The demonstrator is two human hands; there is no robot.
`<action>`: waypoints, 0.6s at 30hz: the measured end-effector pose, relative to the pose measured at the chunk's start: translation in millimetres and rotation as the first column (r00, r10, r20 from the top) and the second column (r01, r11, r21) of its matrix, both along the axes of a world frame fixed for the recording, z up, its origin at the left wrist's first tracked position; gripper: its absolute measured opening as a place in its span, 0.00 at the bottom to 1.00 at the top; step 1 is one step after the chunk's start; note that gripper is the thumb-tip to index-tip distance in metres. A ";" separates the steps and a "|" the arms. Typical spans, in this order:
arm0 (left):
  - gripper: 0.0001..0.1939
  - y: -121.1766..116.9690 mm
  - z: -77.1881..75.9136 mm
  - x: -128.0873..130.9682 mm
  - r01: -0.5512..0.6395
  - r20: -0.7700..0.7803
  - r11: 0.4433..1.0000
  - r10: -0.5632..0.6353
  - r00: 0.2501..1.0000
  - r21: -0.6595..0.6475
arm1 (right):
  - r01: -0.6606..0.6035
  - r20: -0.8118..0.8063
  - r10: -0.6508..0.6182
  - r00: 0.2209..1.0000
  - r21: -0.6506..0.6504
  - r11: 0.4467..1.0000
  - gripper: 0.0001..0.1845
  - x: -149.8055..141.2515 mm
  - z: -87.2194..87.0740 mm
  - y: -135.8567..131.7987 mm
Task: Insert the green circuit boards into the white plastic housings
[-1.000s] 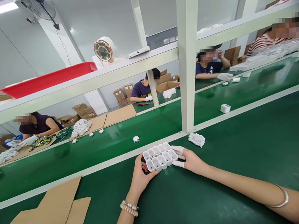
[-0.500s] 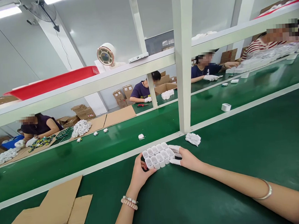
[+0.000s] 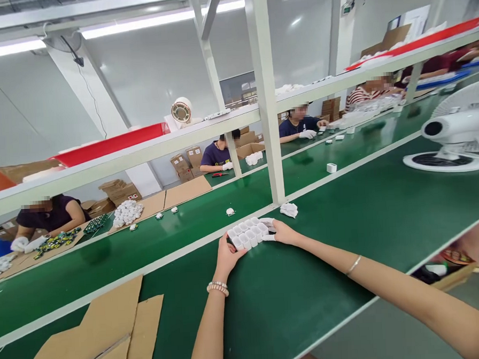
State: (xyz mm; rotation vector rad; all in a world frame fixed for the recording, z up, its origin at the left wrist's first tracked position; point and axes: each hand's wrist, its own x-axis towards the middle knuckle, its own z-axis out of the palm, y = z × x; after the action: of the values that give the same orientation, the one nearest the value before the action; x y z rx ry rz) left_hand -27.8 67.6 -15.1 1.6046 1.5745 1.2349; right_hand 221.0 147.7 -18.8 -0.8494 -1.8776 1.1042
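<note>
While both hands frame it from opposite ends, a block of small white boxes (image 3: 248, 235), set in two rows with their open tops up, sits at the far side of the green table (image 3: 293, 294), near the pale rail (image 3: 179, 255). The left hand (image 3: 228, 255) grips the left end, its thumb along the near side. The right hand (image 3: 281, 232), with white covers (image 3: 269, 238) on its fingers, holds the right end, thumb and fingers spread only about as wide as the block. Beads (image 3: 217, 289) circle the left wrist, and a metal bangle (image 3: 354, 265) sits on the right forearm.

Just beyond the right hand, a crumpled white cloth (image 3: 289, 210) lies near the foot of a post (image 3: 266, 119). Cardboard (image 3: 95, 331) covers the table's left part, with a thin strip (image 3: 100, 357) on it. A white fan (image 3: 443, 131) stands at the right. Across the rail, one white box (image 3: 331, 167) sits on the green belt (image 3: 201, 220), and co-workers sit along its other side.
</note>
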 end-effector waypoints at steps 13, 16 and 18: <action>0.45 3.8 0.9 0.0 0.016 -0.035 1.000 -0.016 0.999 0.022 | 0.034 0.028 -0.035 0.999 0.035 0.999 0.41 -3.8 9.6 -8.2; 0.45 2.9 0.5 0.3 0.016 -0.027 1.000 -0.015 1.000 0.025 | 0.031 0.031 -0.032 0.999 0.026 0.999 0.41 -4.1 11.1 -9.9; 0.45 2.4 0.3 0.6 0.011 -0.012 0.999 -0.011 1.000 0.030 | 0.030 0.036 -0.030 0.999 0.022 0.999 0.42 -3.9 11.1 -10.1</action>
State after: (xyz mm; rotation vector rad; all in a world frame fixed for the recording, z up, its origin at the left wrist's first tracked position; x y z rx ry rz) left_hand -27.2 70.0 -14.8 1.6404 1.5594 1.2509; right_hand 217.1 137.7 -7.6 -0.8878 -1.8970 1.0549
